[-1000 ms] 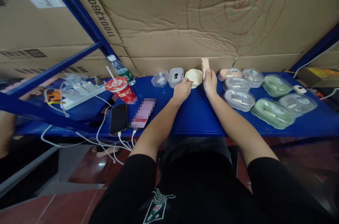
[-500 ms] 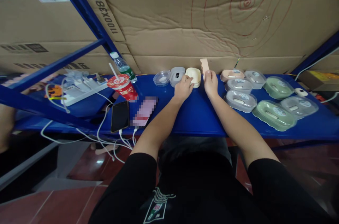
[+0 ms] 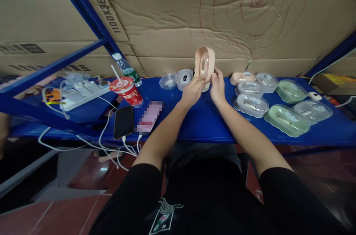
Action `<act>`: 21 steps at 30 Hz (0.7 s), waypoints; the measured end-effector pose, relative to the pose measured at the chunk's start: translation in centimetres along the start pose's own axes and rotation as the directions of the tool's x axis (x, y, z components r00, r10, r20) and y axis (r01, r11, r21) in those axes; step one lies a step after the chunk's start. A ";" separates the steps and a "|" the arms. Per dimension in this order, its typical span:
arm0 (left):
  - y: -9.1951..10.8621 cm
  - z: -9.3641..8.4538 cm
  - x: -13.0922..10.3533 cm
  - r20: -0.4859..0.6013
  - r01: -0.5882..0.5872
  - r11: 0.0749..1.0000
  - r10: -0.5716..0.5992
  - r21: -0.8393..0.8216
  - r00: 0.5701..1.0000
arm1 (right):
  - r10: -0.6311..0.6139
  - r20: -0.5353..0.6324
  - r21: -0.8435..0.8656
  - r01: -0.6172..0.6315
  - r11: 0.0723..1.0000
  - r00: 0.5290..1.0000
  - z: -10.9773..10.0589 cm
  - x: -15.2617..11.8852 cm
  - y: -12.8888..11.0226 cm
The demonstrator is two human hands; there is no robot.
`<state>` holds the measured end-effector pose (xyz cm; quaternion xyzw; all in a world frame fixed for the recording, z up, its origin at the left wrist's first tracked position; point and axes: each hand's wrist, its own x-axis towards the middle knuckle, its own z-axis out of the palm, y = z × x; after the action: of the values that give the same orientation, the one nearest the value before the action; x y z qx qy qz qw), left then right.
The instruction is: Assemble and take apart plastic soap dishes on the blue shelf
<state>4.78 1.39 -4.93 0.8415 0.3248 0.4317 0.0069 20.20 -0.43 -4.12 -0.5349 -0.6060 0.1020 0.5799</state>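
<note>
Both my hands hold a peach oval container [image 3: 210, 59] tilted up over the table, its slotted opening facing me. My left hand [image 3: 192, 92] grips its lower left edge, and my right hand [image 3: 217, 86] holds its lower right side. Behind and below it a cream container [image 3: 206, 87] shows only in part. To the left stand a grey container [image 3: 184, 80] with a dark slot and a clear lid [image 3: 168, 80]. On the right, several lidded containers in peach, grey and green [image 3: 287, 119] rest on the blue table [image 3: 205, 125].
At the left are a red cup [image 3: 126, 90] with a straw, a water bottle [image 3: 128, 70], two phones [image 3: 124, 122] on white cables and a power strip [image 3: 80, 98]. A blue frame post [image 3: 83, 9] slants up. Cardboard [image 3: 167, 12] stands behind the table.
The peach container has turned from edge-on to showing its slotted opening and moved left over the cream one. My left hand has taken hold of its edge.
</note>
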 end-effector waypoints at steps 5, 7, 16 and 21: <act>-4.0 -2.3 0.0 -0.112 0.197 0.978 -0.189 0.065 0.976 | -0.101 0.073 -0.202 0.113 0.973 0.992 -1.4 -0.3 0.4; -5.3 -2.8 -0.2 -0.121 0.279 0.957 -0.269 0.077 0.955 | -0.093 0.120 -0.241 0.120 0.963 0.988 -1.2 -0.5 0.9; -5.8 -2.4 -0.5 0.031 0.371 0.921 -0.377 0.122 0.926 | -0.047 0.242 -0.408 0.145 0.901 0.969 -2.1 -0.5 -1.6; -5.4 -2.4 -0.5 0.036 0.399 0.906 -0.408 0.143 0.912 | 0.093 0.407 -0.566 0.171 0.806 0.909 -6.3 -0.1 -4.0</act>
<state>-0.09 4.68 -5.38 0.7683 0.5193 0.3707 0.0506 23.16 -5.27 0.70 -0.6411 -0.7275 0.0078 0.2443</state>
